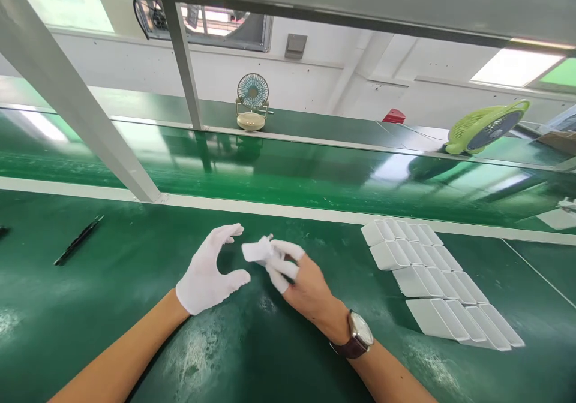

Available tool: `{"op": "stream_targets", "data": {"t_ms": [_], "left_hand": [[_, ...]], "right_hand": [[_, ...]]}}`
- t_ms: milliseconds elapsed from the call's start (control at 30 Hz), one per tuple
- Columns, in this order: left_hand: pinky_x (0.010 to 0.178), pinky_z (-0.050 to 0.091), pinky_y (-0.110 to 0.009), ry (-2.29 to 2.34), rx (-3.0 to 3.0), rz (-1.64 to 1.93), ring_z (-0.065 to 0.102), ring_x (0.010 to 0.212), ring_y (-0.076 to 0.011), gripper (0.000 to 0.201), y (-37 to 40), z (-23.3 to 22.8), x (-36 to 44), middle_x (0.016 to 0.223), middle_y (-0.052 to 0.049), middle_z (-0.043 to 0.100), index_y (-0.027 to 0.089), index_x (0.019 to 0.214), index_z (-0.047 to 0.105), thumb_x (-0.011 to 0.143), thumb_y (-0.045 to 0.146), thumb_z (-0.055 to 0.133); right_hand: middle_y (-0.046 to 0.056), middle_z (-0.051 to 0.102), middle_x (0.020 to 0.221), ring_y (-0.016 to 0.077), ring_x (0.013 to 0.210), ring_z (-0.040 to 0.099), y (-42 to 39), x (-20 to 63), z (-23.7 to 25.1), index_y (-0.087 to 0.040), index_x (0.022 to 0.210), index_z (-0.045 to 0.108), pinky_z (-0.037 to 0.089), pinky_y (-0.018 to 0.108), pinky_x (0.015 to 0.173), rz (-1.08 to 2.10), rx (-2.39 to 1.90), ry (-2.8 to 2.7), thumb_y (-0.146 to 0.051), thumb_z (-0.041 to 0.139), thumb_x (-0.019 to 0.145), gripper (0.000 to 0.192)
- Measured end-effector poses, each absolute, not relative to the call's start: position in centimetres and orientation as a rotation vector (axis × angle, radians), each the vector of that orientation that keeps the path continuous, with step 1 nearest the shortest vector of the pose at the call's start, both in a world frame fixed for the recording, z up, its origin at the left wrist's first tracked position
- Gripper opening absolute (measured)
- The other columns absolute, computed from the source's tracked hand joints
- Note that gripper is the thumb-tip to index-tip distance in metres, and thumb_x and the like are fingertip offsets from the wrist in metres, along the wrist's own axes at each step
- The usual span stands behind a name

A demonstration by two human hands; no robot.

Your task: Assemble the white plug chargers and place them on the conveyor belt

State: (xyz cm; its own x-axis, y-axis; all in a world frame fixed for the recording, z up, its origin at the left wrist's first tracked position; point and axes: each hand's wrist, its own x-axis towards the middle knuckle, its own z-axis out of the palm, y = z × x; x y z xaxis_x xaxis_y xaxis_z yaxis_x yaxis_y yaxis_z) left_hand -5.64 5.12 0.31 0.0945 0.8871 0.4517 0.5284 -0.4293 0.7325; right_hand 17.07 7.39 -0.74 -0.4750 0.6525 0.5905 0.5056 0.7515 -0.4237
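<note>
Head view: white part (256,250) half-hidden by fingers (288,250)

The left hand (207,277) wears a full white glove; the right hand (300,283) has white finger covers, apparently cots, and a brown-strapped wristwatch (359,334); forearms bare

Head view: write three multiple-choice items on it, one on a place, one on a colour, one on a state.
1. Where do the white cases lie?
A. right of the hands
B. left of the hands
C. on the far shelf

2. What colour is the table?
A. grey
B. green
C. blue

3. What is the right hand doing?
A. resting flat
B. lifting a fan
C. pinching a small white part

Key: 1 A, the rows sit beside the watch arm; 2 B, the surface is green; 3 C, its covered fingertips grip the part while the gloved left hand is open.
</note>
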Motion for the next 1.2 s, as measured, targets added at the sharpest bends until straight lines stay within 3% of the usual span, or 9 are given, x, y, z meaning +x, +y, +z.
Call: {"op": "stream_targets", "data": {"t_ms": [133,233,367,533,733,867,967,1067,1200], "left_hand": [[0.101,0.053,-0.046,1.413,2.016,1.170,0.060,0.119,-0.0274,0.075,5.1,-0.1,-4.9,0.133,-0.009,0.058,0.025,0.140,0.043,0.070,0.020,0.071],[0.102,0.052,-0.043,1.406,2.037,1.166,0.062,0.118,-0.0245,0.055,5.4,-0.9,-4.6,0.128,-0.008,0.062,0.024,0.133,0.049,0.081,0.023,0.066],[0.092,0.056,-0.034,1.366,2.047,1.181,0.068,0.100,-0.0181,0.024,6.0,-1.7,-4.6,0.110,-0.005,0.070,0.024,0.114,0.061,0.091,0.023,0.055],[0.076,0.057,-0.029,1.470,1.983,1.152,0.067,0.082,-0.0153,0.016,6.2,-1.9,-4.8,0.095,-0.002,0.072,0.022,0.101,0.064,0.091,0.025,0.052],[0.077,0.058,-0.032,1.473,1.961,1.143,0.069,0.085,-0.0171,0.019,6.3,-2.4,-4.8,0.097,-0.003,0.074,0.022,0.105,0.064,0.089,0.024,0.053],[0.078,0.060,-0.033,1.450,1.850,1.159,0.070,0.086,-0.0171,0.029,6.4,-2.5,-4.4,0.103,-0.005,0.073,0.022,0.117,0.061,0.089,0.026,0.055],[0.074,0.062,-0.033,1.427,1.727,1.228,0.070,0.082,-0.0150,0.047,6.0,-2.1,-3.6,0.112,-0.007,0.068,0.021,0.132,0.049,0.087,0.026,0.061],[0.079,0.062,-0.038,1.403,1.792,1.229,0.069,0.088,-0.0180,0.074,5.1,-1.2,-2.7,0.120,-0.009,0.063,0.024,0.139,0.042,0.073,0.021,0.076],[0.093,0.058,-0.045,1.297,2.008,1.303,0.064,0.111,-0.0256,0.071,4.1,-0.5,-1.9,0.132,-0.011,0.057,0.027,0.135,0.045,0.073,0.016,0.077]], "right_hand": [[0.010,0.065,0.122,0.0213,0.102,0.067,7.5,16.9,-1.4,-0.029,0.125,0.064,0.061,0.035,0.084,0.328,-0.872,-2.305,-0.014,0.056,0.093,0.037],[0.008,0.064,0.122,0.0215,0.106,0.066,7.4,16.6,-1.6,-0.030,0.127,0.063,0.059,0.036,0.087,0.338,-0.927,-2.271,-0.013,0.056,0.092,0.039],[0.009,0.066,0.114,0.0233,0.101,0.065,7.2,16.2,-1.5,-0.025,0.132,0.057,0.058,0.038,0.086,0.371,-1.012,-2.253,-0.011,0.054,0.089,0.046],[0.009,0.065,0.105,0.0236,0.091,0.061,7.4,16.0,-1.3,-0.024,0.123,0.062,0.057,0.039,0.080,0.356,-1.030,-2.357,-0.010,0.053,0.085,0.041],[0.009,0.066,0.116,0.0230,0.098,0.062,7.3,16.2,-1.2,-0.027,0.133,0.056,0.056,0.041,0.087,0.500,-0.989,-2.233,-0.012,0.053,0.087,0.048],[0.008,0.065,0.122,0.0214,0.103,0.063,7.3,16.4,-1.5,-0.028,0.127,0.062,0.055,0.042,0.092,0.693,-0.939,-2.037,-0.018,0.053,0.091,0.038],[0.009,0.066,0.118,0.0202,0.098,0.064,7.4,16.2,-1.6,-0.024,0.120,0.064,0.056,0.039,0.089,1.052,-0.933,-1.688,-0.027,0.060,0.090,0.030],[0.008,0.071,0.105,0.0209,0.090,0.068,7.3,15.9,-1.1,-0.021,0.115,0.065,0.058,0.039,0.081,1.527,-0.890,-1.275,-0.040,0.067,0.087,0.034],[0.008,0.073,0.092,0.0230,0.083,0.070,6.7,15.7,-0.3,-0.017,0.112,0.068,0.057,0.040,0.076,1.903,-0.797,-1.038,-0.049,0.070,0.084,0.042]]}}
